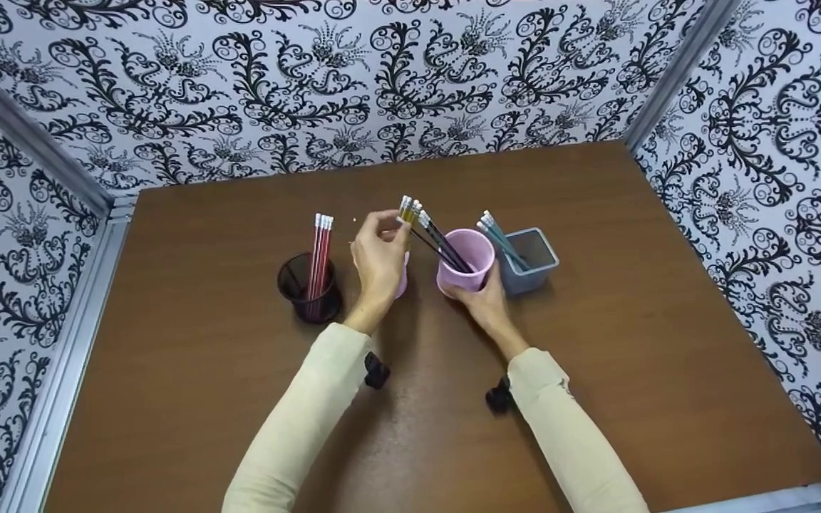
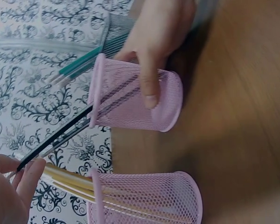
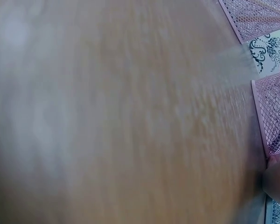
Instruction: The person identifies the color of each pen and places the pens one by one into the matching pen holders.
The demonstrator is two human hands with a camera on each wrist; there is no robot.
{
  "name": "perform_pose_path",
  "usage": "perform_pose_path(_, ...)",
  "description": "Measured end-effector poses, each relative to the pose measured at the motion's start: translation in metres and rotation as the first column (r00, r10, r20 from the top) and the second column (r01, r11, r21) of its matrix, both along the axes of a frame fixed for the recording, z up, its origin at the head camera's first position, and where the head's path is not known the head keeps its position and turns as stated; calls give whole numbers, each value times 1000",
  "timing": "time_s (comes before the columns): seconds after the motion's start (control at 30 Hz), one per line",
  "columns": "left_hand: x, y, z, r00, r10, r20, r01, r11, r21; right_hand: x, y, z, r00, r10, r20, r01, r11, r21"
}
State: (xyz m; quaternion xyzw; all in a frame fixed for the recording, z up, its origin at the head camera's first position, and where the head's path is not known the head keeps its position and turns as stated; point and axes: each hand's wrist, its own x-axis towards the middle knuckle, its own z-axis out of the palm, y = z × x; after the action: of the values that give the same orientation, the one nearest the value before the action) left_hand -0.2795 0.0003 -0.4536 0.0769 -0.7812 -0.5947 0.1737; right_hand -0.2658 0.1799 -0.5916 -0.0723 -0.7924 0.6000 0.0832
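My left hand (image 1: pixel 380 260) pinches the end of a black pencil (image 2: pixel 56 135) between thumb and fingers. The pencil's other end reaches slantwise into a pink mesh cup (image 1: pixel 478 246), where more black pencils (image 1: pixel 436 229) lean with white ends up. Around that cup's lower side, my right hand (image 1: pixel 485 303) grips it, the thumb across the mesh in the left wrist view. A second pink mesh cup (image 2: pixel 149 182) holds yellow pencils (image 1: pixel 409 209); in the head view my left hand mostly hides it. Only part of the right hand shows in the right wrist view.
On the left stands a black mesh cup (image 1: pixel 296 278) with red pencils (image 1: pixel 320 249). A grey square mesh holder (image 1: pixel 527 276) with teal pencils (image 1: pixel 499 234) stands close beside the right hand. Patterned walls (image 1: pixel 396 85) border the brown table (image 1: pixel 667 342) at the back and sides.
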Motion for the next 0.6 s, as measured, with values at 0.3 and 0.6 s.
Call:
perform_pose_path(0.3,-2,5,-10,1000,11,0,-11,969,-246,-1,-2,-1,999,9,-40,-11,999,-50)
perform_pose_path(0.6,-6,5,-15,998,-68,-4,65,972,-225,0,-2,-2,1000,-7,-19,6,1000,-14)
